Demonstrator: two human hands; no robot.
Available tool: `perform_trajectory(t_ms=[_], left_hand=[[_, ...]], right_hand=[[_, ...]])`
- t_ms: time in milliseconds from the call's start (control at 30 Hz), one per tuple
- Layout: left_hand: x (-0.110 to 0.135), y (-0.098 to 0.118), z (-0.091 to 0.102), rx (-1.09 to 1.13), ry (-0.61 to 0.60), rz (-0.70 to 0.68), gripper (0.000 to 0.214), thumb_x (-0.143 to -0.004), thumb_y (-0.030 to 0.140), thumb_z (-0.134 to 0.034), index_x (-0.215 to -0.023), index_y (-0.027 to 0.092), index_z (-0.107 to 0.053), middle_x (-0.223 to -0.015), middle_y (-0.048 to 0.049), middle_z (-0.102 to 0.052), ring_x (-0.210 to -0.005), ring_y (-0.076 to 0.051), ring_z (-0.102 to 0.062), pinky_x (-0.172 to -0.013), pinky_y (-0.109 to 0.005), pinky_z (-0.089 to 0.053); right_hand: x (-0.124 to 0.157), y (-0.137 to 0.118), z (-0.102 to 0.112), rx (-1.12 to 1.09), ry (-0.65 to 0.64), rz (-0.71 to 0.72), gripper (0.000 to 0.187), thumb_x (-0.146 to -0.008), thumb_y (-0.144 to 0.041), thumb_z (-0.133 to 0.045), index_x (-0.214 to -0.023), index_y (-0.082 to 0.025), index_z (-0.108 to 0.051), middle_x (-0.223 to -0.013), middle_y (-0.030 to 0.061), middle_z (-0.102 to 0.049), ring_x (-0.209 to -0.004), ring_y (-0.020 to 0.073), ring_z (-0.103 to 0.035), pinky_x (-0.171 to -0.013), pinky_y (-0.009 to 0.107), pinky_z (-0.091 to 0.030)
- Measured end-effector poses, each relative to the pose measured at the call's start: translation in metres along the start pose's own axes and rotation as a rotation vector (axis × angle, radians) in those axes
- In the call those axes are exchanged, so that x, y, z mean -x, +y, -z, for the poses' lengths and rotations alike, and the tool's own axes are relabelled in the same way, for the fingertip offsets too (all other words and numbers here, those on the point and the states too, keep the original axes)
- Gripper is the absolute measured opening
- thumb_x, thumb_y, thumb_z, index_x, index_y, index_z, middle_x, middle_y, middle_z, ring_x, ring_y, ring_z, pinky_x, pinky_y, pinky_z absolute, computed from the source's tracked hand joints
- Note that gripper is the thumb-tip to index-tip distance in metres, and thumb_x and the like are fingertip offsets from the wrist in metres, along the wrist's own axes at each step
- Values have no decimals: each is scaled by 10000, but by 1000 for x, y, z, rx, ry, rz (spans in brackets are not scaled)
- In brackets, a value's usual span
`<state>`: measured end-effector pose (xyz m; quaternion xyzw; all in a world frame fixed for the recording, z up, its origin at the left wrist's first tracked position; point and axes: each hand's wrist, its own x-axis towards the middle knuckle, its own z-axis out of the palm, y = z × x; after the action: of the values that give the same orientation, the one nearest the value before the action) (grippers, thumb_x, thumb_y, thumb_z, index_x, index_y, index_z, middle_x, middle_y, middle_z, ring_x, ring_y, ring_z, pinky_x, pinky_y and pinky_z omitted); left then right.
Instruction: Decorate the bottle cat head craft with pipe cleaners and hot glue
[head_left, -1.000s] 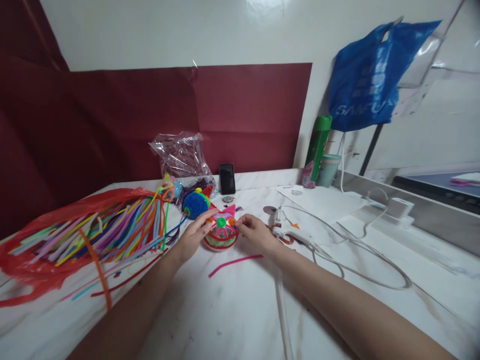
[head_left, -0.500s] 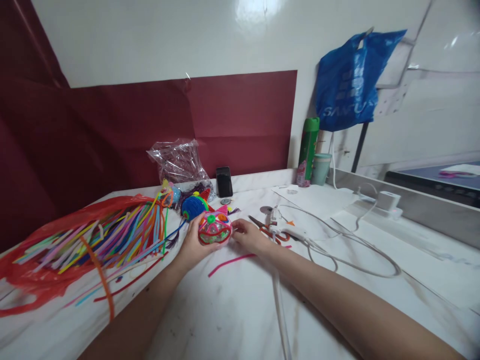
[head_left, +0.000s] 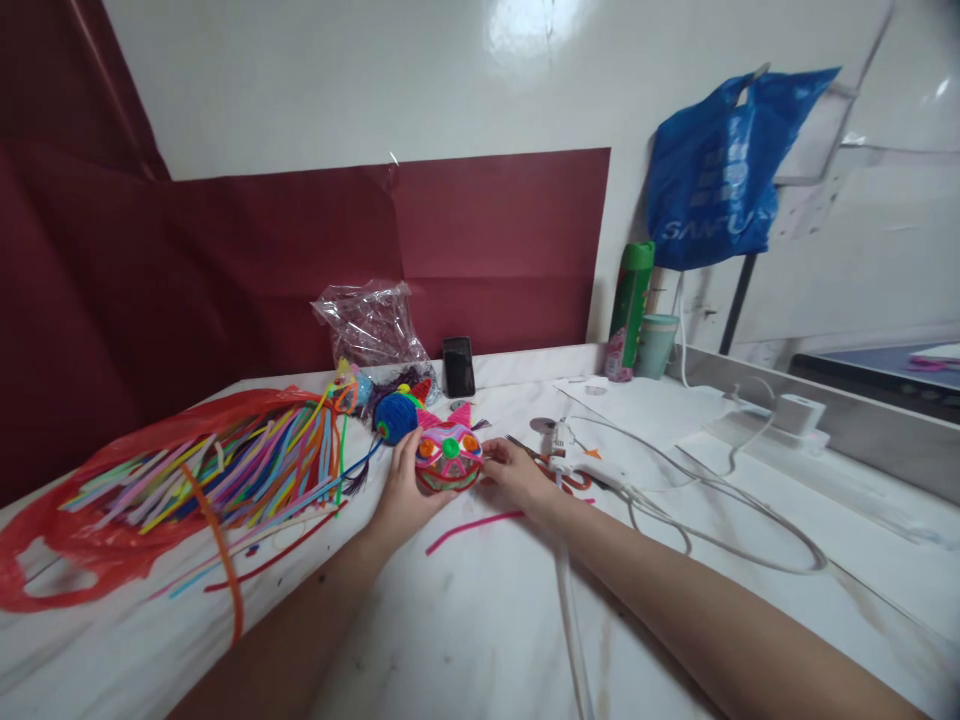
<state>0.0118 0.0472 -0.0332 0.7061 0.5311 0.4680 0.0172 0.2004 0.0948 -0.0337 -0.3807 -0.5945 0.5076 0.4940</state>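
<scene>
A round animal-face craft (head_left: 450, 448) faces me, with pink pointed ears, orange eyes, a green nose and a clear body edged in pipe cleaner. My left hand (head_left: 405, 500) is closed around its left side and underside. At its right edge, my right hand (head_left: 517, 475) has its fingertips curled together; whether they pinch a small piece there is hidden. A magenta pipe cleaner (head_left: 472, 526) lies on the table just below. Beside my right hand are orange-handled scissors (head_left: 576, 480) and a white glue gun (head_left: 596, 465), partly overlapping.
Many coloured pipe cleaners (head_left: 247, 465) lie on a red plastic bag (head_left: 45, 545) at left. Behind the craft are a blue yarn ball figure (head_left: 395, 418), a clear bag (head_left: 375, 325) and a phone (head_left: 458, 367). A white cable (head_left: 780, 530) loops across the right side.
The craft has tilted in my left hand, so its ears and top show more and its mouth less. My right fingers are closer to its edge. The whole view has shifted slightly.
</scene>
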Motion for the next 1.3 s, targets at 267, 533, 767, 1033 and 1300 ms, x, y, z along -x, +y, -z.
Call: perform_trajectory(t_ms=[267,533,767,1033,1300], left_hand=[[-1,2,-4,301,-35,180,902,-599,258,-814,-1376,238,-357,-1402,-153,-463,-1282,-315,-484,-1040,-489,-416],[-2,3,-8,240,-21,169,874,-622,288,-797,-1358,188,-335,-1345,-176,-490,-1258,-316,-499,-1008,-478,-441],[1,9,-11,100,37,61,821,-632,276,-779,-1335,230,-358,-1281,-135,-504,-1220,-310,-518,-975,-471,-461],[2,14,-10,49,32,28,842,-617,304,-797,-1332,237,-358,-1260,-131,-498,-1225,-322,-501,-974,-479,-452],[1,13,-7,26,-10,33,826,-614,259,-783,-1330,237,-370,-1278,-125,-482,-1241,-315,-484,-1003,-479,-434]], right_hand=[[6,-6,0,174,42,112,116,-714,-230,-569,-822,-191,-583,-733,6,-638,-666,166,-599,-624,300,-506],[35,-26,-8,545,-53,577,75,-814,-166,-522,-782,-217,-566,-863,58,-588,-863,210,-562,-800,347,-471],[34,-21,-8,760,24,599,100,-855,-207,-546,-758,-224,-529,-831,51,-575,-797,205,-559,-731,325,-471],[31,-21,-6,874,13,662,150,-874,-147,-480,-744,-214,-511,-816,78,-579,-772,213,-542,-685,314,-458],[29,-19,-5,963,-5,654,159,-909,-152,-428,-796,-203,-527,-839,87,-583,-730,196,-540,-642,299,-458]])
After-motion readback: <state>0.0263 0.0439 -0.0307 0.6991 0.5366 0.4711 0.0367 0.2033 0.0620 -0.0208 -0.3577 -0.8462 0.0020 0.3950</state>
